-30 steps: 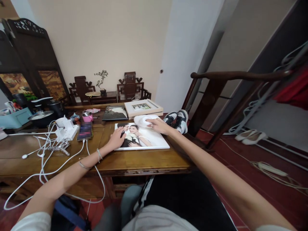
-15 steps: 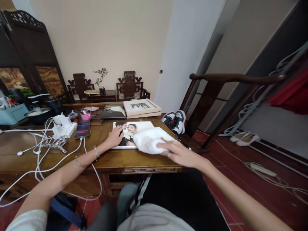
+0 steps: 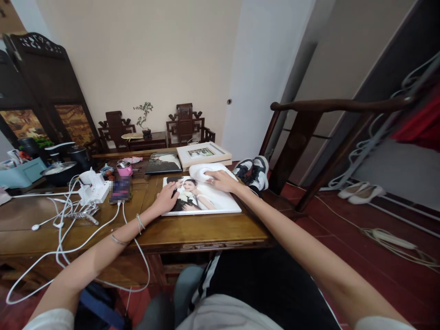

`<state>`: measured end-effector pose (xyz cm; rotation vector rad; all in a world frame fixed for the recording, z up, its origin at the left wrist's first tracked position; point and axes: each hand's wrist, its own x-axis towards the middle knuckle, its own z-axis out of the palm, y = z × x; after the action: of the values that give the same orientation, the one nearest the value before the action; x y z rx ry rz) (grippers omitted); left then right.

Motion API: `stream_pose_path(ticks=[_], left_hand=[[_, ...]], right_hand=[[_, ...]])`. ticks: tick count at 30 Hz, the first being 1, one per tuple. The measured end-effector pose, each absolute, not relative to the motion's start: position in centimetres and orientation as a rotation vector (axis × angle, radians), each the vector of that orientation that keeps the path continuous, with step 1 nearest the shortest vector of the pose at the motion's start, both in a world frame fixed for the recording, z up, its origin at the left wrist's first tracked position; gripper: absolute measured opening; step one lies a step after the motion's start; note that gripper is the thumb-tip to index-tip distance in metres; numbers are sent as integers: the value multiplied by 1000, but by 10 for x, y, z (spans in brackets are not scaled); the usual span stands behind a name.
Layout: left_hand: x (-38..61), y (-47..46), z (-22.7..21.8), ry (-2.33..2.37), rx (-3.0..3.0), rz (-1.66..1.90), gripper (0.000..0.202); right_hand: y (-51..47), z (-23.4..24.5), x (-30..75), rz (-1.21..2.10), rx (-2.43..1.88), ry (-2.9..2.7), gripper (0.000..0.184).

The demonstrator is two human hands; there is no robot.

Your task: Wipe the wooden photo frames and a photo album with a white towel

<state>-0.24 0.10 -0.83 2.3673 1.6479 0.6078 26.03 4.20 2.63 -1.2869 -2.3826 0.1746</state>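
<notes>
A photo panel (image 3: 192,201) showing a couple lies flat near the right end of the wooden table. My left hand (image 3: 167,198) rests on the panel's left side, fingers stretched out over the picture. My right hand (image 3: 222,180) grips a white fluffy cloth (image 3: 198,171) at the panel's far right edge; the fingers press into it. Part of the cloth is hidden behind the right hand and forearm.
Behind the panel lie a dark photo album (image 3: 162,162) and pale framed pictures (image 3: 202,155). Left of it are a phone (image 3: 120,189), a pink cup (image 3: 124,168), a power strip (image 3: 96,188) and tangled white cables. A wooden chair (image 3: 299,137) stands at right, near someone's sneakers (image 3: 258,173).
My right hand has moved the cloth away from me, from the panel's near right side to its far edge, uncovering more of the picture. My left hand stays on the panel.
</notes>
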Motion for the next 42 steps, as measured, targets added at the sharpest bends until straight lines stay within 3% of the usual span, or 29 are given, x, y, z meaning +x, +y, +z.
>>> stream_pose_path(ticks=[5,11,20,27,42], left_hand=[[0,-4,-6,1697,2324,560,44],[2,-7,-4,1704,2315,525,46],[-2,-4,-6,1673,2354,531,46],[-1,-5,-2,1662,2346,570,46],[-4,6,-16,1632,2390,658,45]], right_hand=[[-33,27,273,129,-1259,-2506,32],[-113,18,303,335,-1236,-2557,34],[-16,27,288,295,-1161,-2467,34],[50,27,260,238,-1190,-2391,24],[-98,20,295,287,-1160,-2621,30]])
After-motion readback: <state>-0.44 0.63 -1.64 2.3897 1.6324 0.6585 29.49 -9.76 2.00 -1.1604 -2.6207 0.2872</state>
